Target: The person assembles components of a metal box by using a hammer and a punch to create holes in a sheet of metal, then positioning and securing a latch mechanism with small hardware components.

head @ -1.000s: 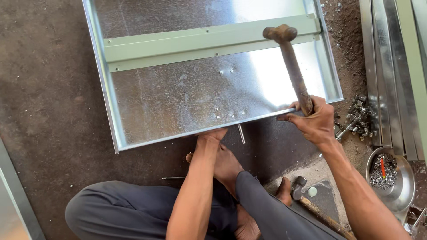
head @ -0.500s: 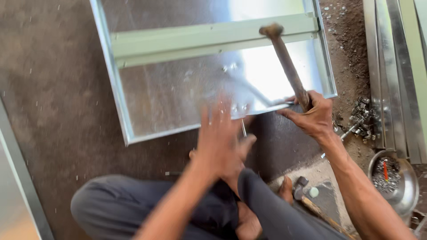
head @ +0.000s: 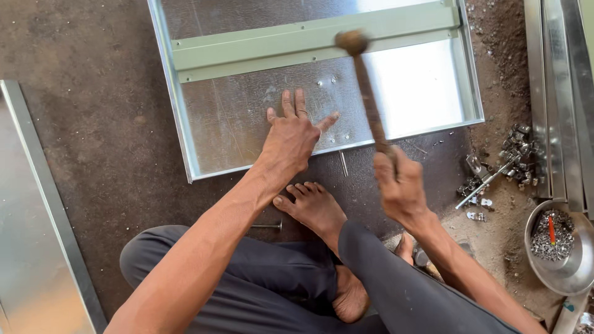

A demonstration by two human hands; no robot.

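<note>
At the near rim of the sheet-metal tray (head: 204,111), a hammer (head: 369,93) is being gripped by the right hand (head: 401,185), whose fingers are being kept wrapped tight around the lower end of the handle. The handle is being held nearly upright, with the head raised over the tray's pale cross rail (head: 260,46). Left of the hammer, the left hand (head: 291,139) is being pressed flat on the tray floor, fingers spread, nothing being pinched. Just outside the near rim, between the two hands, a nail (head: 343,163) is lying on the dark ground. Nearer than the rim, a bare foot (head: 314,207) is being rested. Right of the tray, loose metal fittings (head: 513,154) and a bowl (head: 572,272) of small parts are crowding the ground. Left of the tray, open ground is being left free as far as another metal sheet (head: 31,247).
</note>
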